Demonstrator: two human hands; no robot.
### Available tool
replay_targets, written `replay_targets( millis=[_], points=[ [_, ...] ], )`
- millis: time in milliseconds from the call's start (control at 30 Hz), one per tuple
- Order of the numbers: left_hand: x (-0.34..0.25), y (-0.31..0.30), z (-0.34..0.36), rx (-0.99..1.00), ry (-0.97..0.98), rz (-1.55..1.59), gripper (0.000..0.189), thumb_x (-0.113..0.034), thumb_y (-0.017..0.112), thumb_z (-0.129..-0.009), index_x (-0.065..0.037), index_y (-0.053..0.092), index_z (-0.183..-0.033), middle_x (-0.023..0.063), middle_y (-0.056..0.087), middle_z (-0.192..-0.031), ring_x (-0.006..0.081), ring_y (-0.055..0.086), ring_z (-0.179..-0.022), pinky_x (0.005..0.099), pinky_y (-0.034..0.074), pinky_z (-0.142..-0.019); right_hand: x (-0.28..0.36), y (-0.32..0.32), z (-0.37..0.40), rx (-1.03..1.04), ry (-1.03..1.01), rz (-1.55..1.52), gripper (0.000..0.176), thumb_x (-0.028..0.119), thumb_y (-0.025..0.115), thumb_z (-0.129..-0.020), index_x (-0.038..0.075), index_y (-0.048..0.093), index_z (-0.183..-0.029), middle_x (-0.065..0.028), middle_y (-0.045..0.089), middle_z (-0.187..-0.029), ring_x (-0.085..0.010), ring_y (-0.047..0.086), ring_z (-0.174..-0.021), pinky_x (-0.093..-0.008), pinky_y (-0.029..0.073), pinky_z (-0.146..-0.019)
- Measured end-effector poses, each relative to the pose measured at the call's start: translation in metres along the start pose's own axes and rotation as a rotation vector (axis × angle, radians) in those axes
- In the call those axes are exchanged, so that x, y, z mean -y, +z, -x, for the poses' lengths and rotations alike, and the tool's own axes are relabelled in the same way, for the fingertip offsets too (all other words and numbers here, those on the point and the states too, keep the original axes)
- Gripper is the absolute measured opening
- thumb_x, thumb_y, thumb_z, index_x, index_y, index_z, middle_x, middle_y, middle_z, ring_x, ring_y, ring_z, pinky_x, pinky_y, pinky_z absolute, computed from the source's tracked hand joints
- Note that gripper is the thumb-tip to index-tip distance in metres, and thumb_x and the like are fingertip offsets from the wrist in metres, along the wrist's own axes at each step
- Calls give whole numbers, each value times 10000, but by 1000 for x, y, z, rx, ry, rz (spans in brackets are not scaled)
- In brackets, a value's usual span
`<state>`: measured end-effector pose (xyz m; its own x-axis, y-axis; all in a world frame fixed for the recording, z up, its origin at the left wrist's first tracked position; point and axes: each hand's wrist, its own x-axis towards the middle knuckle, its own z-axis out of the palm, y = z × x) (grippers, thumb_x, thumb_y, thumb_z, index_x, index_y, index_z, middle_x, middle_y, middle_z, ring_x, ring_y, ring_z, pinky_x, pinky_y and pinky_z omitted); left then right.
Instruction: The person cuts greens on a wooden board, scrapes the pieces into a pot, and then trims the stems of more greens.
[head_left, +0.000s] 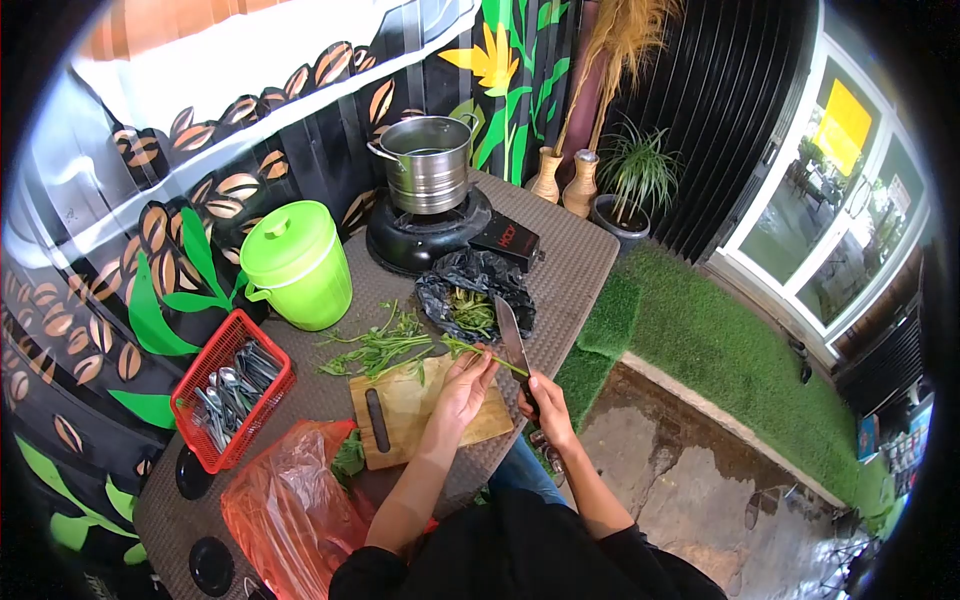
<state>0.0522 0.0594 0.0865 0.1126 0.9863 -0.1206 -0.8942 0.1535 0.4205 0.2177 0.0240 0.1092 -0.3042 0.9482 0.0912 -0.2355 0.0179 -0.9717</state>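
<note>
My left hand (467,388) is closed on a thin green stem (500,361) above the right part of the wooden cutting board (408,415). In my right hand (547,405) is the dark handle of a knife (513,338), its blade pointing up and away, beside the stem. Leafy green stalks (378,345) lie over the board's far edge and on the table. Just beyond my hands, an open black plastic bag (433,300) holds green trimmings (472,311).
A metal pot (428,170) stands on a black portable stove (400,240) at the back. Left are a lidded green bucket (305,275) and a red basket (225,455) of cutlery. An orange plastic bag (290,500) lies near me. The table edge (590,325) runs along the right.
</note>
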Motion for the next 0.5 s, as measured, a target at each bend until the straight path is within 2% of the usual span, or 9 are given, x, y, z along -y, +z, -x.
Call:
replay_targets(
  millis=[300,500],
  points=[
    [4,2,2,20,-43,6,152,-3,603,-844,-36,571,-989,54,612,-982,142,600,-944,232,506,-864,8,1,-3,19,-28,-55,307,320,394,-981,38,515,-957,37,376,-616,-54,333,-555,-211,271,-501],
    [6,3,3,24,-39,8,150,-13,613,-839,-34,576,-984,52,616,-977,141,598,-955,236,503,-873,6,-2,-4,34,-50,-45,306,305,402,-980,27,527,-1011,38,373,-615,-54,328,-553,-213,268,-500]
  ],
)
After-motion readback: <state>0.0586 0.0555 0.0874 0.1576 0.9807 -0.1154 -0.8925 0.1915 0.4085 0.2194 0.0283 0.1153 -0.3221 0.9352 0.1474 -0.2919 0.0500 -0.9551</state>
